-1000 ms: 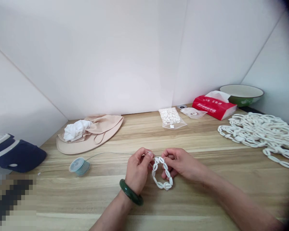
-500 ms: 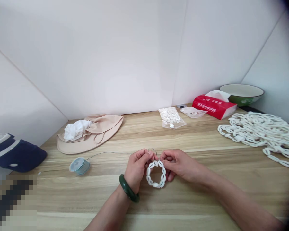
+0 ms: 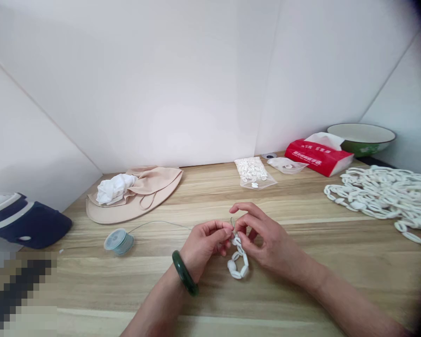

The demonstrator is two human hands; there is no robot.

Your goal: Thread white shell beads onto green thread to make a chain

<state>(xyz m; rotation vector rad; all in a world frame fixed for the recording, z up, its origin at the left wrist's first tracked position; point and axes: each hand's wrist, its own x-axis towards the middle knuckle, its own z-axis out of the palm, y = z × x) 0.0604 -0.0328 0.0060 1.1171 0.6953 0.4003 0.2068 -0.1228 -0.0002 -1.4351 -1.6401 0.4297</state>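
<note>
Hands [image 3: 204,241] [image 3: 268,238] both pinching: left thread [image 3: 157,221], right far end of one shell loop [image 3: 244,271]; one spool [image 3: 119,242] left, two clear bags [image 3: 251,170] [image 3: 282,164] far (one shell-filled).

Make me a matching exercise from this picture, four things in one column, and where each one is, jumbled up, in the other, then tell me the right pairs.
Things
1. White shell loop
2. Thread spool
3. Dark green bangle
4. Red tissue pack

Places
A. Around the wrist of the left hand
B. Beside the green and white bowl
C. At the fingers of both hands
D. On the wooden table, in front of the beige hat

Right pairs: 1-C, 2-D, 3-A, 4-B.
</note>
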